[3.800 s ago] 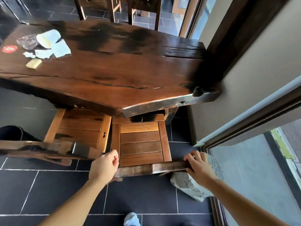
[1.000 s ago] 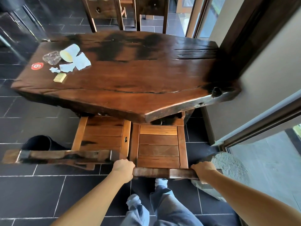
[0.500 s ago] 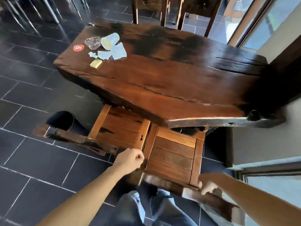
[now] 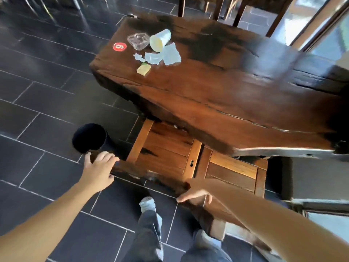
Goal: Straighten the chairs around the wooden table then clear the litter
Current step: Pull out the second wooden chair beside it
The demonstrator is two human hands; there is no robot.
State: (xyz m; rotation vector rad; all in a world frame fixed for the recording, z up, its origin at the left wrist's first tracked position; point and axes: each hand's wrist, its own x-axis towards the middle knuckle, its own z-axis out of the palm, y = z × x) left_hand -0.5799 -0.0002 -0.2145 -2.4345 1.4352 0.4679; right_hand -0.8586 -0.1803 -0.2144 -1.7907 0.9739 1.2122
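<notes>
The left hand (image 4: pixel 99 170) lies spread over the left end of a dark chair backrest (image 4: pixel 132 172), its grip wide with the fingers splayed across the top of the rail rather than closed round it. The right hand (image 4: pixel 195 195) sits at the other end of that rail, fingers loosely curled and partly apart; blur keeps me from telling whether it actually clasps the wood. Two slatted chair seats (image 4: pixel 170 148) stand side by side, both pushed partly under the near edge of the wooden counter (image 4: pixel 217 95). The litter lies at the counter's far left end: a tipped paper cup (image 4: pixel 160 42), crumpled clear plastic (image 4: pixel 138 40), torn paper scraps (image 4: pixel 162 55) and a small yellow piece (image 4: pixel 144 69), beside a red sticker (image 4: pixel 119 46). A black bin (image 4: pixel 89 138) stands on the dark tiled floor (image 4: pixel 47 82) just left of the chairs.
</notes>
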